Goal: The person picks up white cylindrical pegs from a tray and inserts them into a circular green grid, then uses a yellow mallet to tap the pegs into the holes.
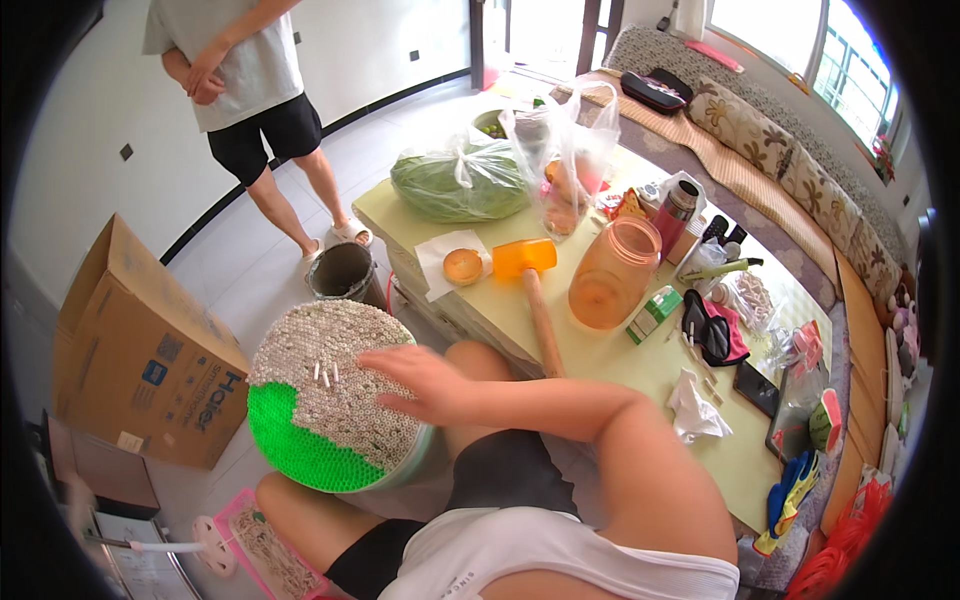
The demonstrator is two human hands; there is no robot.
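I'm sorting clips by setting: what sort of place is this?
Probably a living room in a home: floral cushions line a long sofa beneath the window, and plush toys sit at the far right.

Passable: air over green honeycomb (302,440) | Blocking: carton (150,350) left, dark bucket (343,272) beyond, mallet (538,306) right

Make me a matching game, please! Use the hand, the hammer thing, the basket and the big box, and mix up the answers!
Column one:
1. right hand
2. mallet
3. basket
4. big box

Column two:
A. has a pink rim
B. brown, to the left of the round container
C. fingers spread over white pieces
D. orange head, wooden handle

Right pairs: 1-C, 2-D, 3-A, 4-B
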